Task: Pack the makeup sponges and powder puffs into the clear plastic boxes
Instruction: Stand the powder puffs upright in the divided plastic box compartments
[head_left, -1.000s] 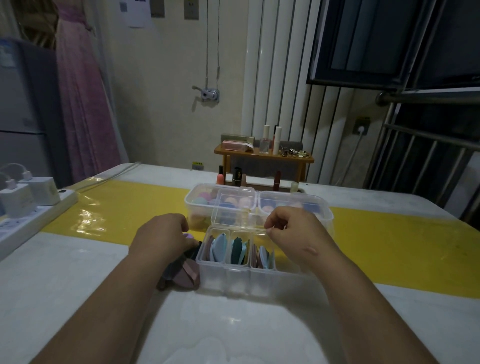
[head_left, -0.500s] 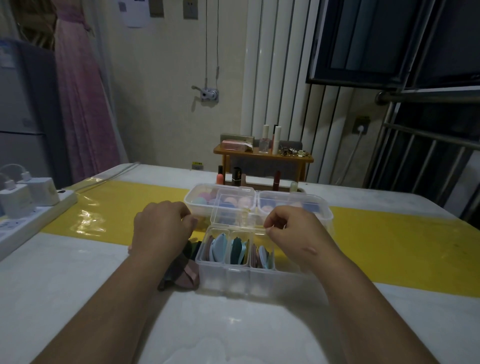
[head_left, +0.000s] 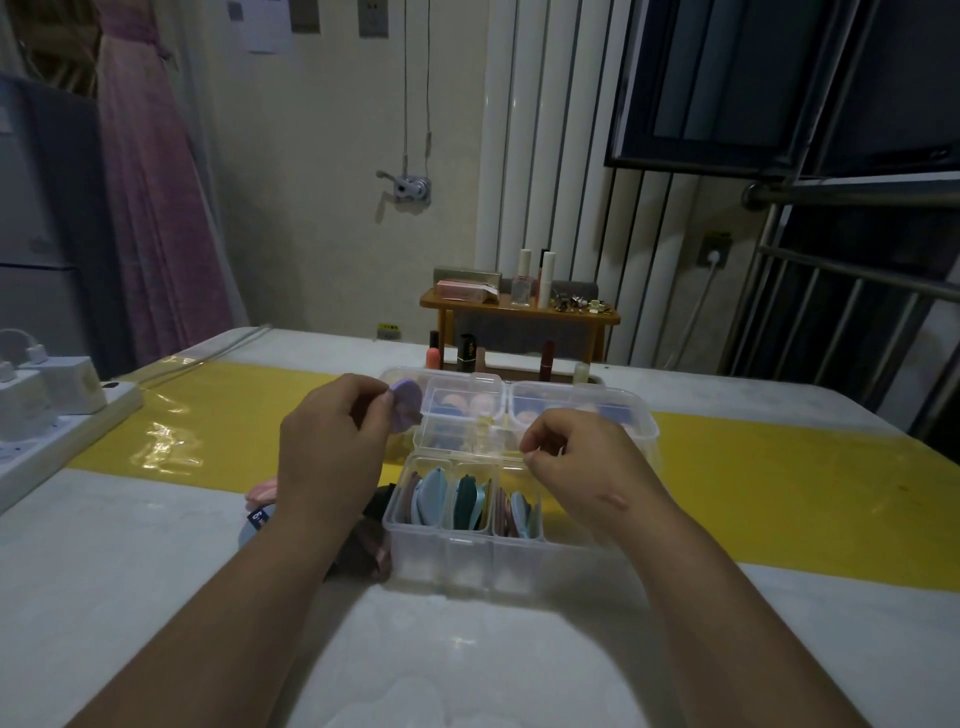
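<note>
My left hand (head_left: 332, 441) pinches a lilac powder puff (head_left: 405, 410), held up above the table just left of the boxes. My right hand (head_left: 576, 462) hovers with curled fingers over the far rim of the near clear box (head_left: 467, 561); whether it grips the rim or lid edge is unclear. This open box holds several puffs standing on edge in blue, teal, brown and pink. Behind it stands a second clear box (head_left: 582, 410) with its lid down, round puffs showing through. Loose puffs (head_left: 262, 493) in pink, blue and dark brown lie on the table under my left forearm.
A power strip with chargers (head_left: 57, 415) sits at the table's left edge. Lipsticks and small bottles (head_left: 467, 351) stand behind the boxes, below a small wooden shelf (head_left: 519, 312) with cosmetics. A yellow strip (head_left: 779, 483) runs across the white table.
My left hand rose from the loose pile beside the near box and now holds a lilac puff up near the far box. My right hand stayed in place.
</note>
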